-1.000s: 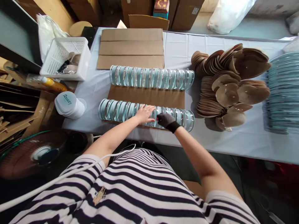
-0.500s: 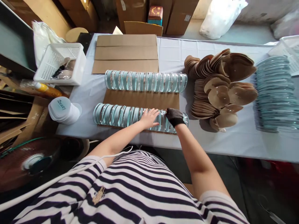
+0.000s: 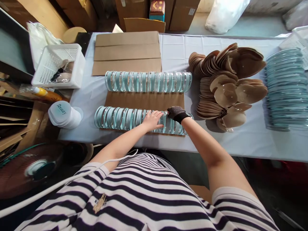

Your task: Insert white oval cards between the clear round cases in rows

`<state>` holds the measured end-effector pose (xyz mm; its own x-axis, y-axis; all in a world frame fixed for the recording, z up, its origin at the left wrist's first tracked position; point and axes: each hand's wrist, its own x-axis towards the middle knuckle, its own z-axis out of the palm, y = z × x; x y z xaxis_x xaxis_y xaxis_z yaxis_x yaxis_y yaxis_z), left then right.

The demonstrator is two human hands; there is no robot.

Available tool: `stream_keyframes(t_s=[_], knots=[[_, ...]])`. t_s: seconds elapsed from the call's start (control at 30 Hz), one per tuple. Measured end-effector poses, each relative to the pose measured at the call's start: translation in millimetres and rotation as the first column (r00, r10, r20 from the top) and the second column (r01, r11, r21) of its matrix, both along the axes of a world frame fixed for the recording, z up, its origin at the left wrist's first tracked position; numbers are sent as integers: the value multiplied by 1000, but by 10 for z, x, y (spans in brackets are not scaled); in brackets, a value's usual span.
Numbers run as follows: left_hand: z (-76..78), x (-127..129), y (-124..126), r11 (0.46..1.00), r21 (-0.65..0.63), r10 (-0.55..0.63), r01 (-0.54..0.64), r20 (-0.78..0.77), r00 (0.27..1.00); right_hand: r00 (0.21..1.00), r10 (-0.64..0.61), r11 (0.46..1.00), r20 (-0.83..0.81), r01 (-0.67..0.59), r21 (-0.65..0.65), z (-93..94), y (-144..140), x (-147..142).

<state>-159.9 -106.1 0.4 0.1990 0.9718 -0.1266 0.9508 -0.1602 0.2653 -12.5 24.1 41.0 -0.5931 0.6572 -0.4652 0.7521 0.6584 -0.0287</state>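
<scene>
- Head view, step in hand: both hands work on the near row (image 3: 115, 118) of clear, blue-rimmed round cases standing on edge on a cardboard sheet (image 3: 144, 100) at the table's front edge. It looks like the row is being pressed together and straightened.
- Next move, as a judgement: an even squeeze from both sides, so that no case tips out of line.
- Left hand (image 3: 152, 120): bare, palm down, fingers spread flat over the cases near the row's middle; it rests on them and grasps nothing.
- Right hand (image 3: 177, 114): in a dark glove, fingers curled over the tops of the cases just right of the left hand; whether it pinches one I cannot tell.
- Both forearms reach forward and converge.
- Around: a far row (image 3: 148, 81) lies parallel behind; tan discs (image 3: 228, 93) are heaped to the right.
</scene>
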Motion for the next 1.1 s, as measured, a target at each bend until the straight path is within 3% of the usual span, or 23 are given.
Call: stream_keyframes(t_s=[0.13, 0.27, 0.43, 0.53, 0.63, 0.73, 0.8, 0.9, 1.0, 1.1], knots=[[19, 9, -11, 1000, -5, -3, 3, -14, 1000, 995, -73, 995, -68, 77, 60, -2, -243, 143], [34, 24, -10, 1000, 1, -3, 3, -25, 1000, 997, -37, 995, -68, 43, 88, -58, -809, 340], [38, 18, -30, 1000, -16, -2, 2, -24, 1000, 988, -124, 992, -96, 126, 8, -581, -1611, 576], [68, 42, -21, 999, -52, -1, 0, -19, 1000, 968, -199, 980, -155, 198, -16, -804, -1768, 686], [113, 158, 44, 998, -25, -60, 60, -5, 998, 921, -244, 960, -304, 274, 61, -664, -1506, 802], [130, 333, 143, 988, -2, -151, 151, 9, 988, 871, -338, 895, -357, 415, 164, -303, -856, 781], [111, 423, 197, 985, -17, -169, 169, 12, 986, 916, -336, 924, -220, 365, 110, -106, -357, 627], [56, 467, 235, 985, -14, -173, 173, 7, 985, 975, -221, 974, 23, 222, -54, 24, 189, 309], [15, 448, 234, 984, 0, -177, 177, 2, 984, 990, -132, 986, 48, 136, -100, 49, 307, 201], [5, 442, 225, 988, 10, -155, 155, 15, 988, 998, -55, 997, -27, 53, -55, 19, 24, 453]])
